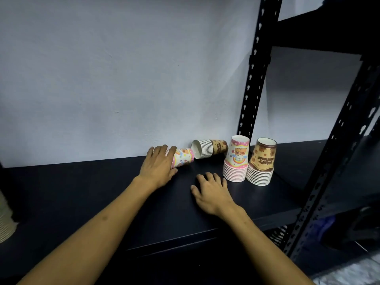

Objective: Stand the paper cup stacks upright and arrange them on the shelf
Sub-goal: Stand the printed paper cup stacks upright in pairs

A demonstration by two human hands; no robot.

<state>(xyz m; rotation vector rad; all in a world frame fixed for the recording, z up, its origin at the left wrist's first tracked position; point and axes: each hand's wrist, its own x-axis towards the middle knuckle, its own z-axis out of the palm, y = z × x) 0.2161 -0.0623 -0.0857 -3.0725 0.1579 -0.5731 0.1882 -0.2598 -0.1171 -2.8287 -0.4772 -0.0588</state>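
R hand (212, 193) flat on shelf (82, 192), L hand (158, 166) fingers grip toppled pink cup stack (184, 157)

No text could be read with certainty. The upright brown cup stack (261, 161) carried a dark band with inverted lettering, too blurred to decipher. The upright pink cup stack (236, 159) bore a small printed caption beneath its cartoon figures, likewise illegible.
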